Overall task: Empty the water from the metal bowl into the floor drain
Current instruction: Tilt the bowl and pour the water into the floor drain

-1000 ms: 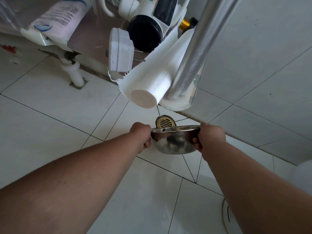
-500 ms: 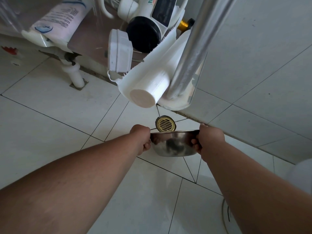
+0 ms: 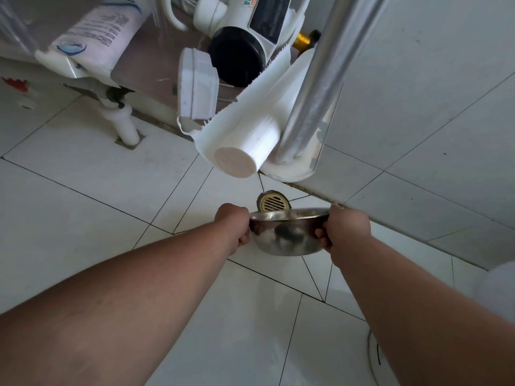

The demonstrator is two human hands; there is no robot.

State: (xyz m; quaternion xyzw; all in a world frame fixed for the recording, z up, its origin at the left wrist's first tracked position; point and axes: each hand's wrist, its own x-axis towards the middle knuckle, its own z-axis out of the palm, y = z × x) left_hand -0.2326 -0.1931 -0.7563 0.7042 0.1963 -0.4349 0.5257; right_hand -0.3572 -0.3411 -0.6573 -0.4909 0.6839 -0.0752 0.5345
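Observation:
A shiny metal bowl (image 3: 289, 236) hangs just above the white tiled floor, tipped away from me so I see its outer side and little of its inside. My left hand (image 3: 233, 222) grips its left rim and my right hand (image 3: 345, 228) grips its right rim. A round brass floor drain (image 3: 272, 202) sits in the tiles right behind the bowl's far rim, its near edge hidden by the bowl. I cannot see any water.
A large white pipe end (image 3: 237, 153) and a steel pole (image 3: 317, 87) hang over the floor just beyond the drain. A white drain pipe (image 3: 122, 122) enters the floor at left. Tiled wall (image 3: 432, 121) rises on the right.
The bowl has dropped slightly and tipped further away, so less of its inside shows and more of the drain appears behind its rim. Both hands keep their grip.

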